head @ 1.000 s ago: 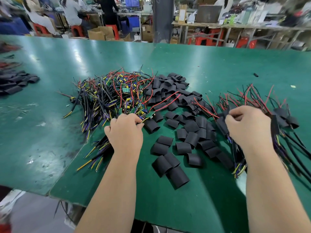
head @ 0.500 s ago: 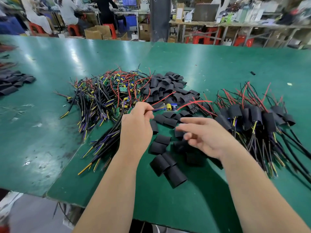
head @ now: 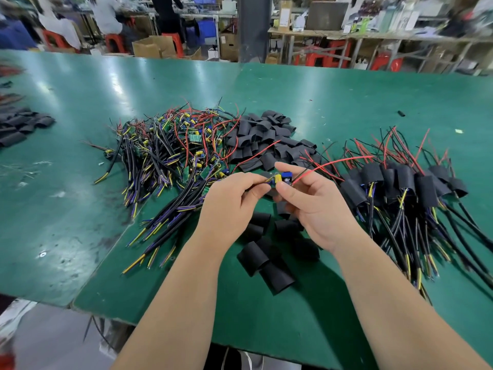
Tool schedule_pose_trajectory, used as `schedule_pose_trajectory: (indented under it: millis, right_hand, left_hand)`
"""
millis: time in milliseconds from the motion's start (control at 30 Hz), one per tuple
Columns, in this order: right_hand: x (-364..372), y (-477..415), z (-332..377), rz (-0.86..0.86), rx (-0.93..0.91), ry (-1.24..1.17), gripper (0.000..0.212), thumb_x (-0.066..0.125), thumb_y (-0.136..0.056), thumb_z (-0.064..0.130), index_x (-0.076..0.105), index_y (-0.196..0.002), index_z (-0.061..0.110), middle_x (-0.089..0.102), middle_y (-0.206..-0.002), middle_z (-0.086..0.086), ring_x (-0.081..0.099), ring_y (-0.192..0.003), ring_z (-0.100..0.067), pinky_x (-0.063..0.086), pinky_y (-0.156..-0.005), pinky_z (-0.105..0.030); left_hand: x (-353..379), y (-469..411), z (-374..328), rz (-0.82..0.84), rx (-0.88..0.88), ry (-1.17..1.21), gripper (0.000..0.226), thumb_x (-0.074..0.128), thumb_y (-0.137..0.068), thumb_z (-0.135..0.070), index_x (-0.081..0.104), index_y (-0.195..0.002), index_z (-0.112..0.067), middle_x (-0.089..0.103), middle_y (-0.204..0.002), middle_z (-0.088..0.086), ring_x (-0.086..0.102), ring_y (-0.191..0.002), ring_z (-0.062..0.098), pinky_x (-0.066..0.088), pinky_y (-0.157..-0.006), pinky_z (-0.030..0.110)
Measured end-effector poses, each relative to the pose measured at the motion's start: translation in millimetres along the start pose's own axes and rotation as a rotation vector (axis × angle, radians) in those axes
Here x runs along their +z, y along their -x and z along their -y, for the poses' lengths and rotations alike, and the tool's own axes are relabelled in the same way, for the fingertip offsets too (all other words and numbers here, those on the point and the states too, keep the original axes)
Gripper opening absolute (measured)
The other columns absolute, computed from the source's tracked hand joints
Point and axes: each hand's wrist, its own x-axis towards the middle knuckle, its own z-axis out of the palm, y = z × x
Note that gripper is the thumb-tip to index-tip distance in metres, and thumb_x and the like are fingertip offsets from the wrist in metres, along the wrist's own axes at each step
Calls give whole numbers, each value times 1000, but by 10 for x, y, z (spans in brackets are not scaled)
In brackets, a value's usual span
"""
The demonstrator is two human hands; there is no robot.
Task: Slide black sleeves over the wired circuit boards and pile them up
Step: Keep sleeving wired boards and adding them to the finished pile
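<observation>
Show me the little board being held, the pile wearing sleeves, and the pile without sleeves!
circuit board (head: 280,179): head view, its blue and yellow parts.
sleeved pile (head: 426,189): head view, one black sleeve.
bare pile (head: 194,138): head view, a green board among wires.

green table (head: 346,102), black sleeves (head: 261,129), red wire (head: 333,164)
</observation>
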Motion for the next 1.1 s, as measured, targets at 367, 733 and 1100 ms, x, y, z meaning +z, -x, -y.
schedule_pose_trajectory:
  millis: [367,733,1100]
  right_hand:
    - [76,31,-111,86,-263,1061,15,76,-82,26,72,-96,23,55,-84,18,47,-76,8,32,-71,-3]
    - [-75,35,-18,365,-91,1213,53,86,-58,49,65,-106,38,53,-93,15,49,-80,9,36,-68,-9]
    - [-94,2,-60,-115,-232,1281,32,64,-87,40,65,-119,32,54,-126,6,43,-122,-19,28,-98,-34]
  left_hand:
    - [-55,-5,-90,-346,-60,-71,17,55,-94,-10,68,-90,0,66,-76,6,56,-72,17,37,-69,19]
    - [23,2,-162,-390,71,-340,27,54,-92,-24,73,-86,-6,68,-77,4,63,-63,26,45,-49,32]
    - [-86,-12,-32,-451,-243,-314,25,51,-98,-26,71,-95,-10,68,-86,2,59,-76,23,29,-57,24]
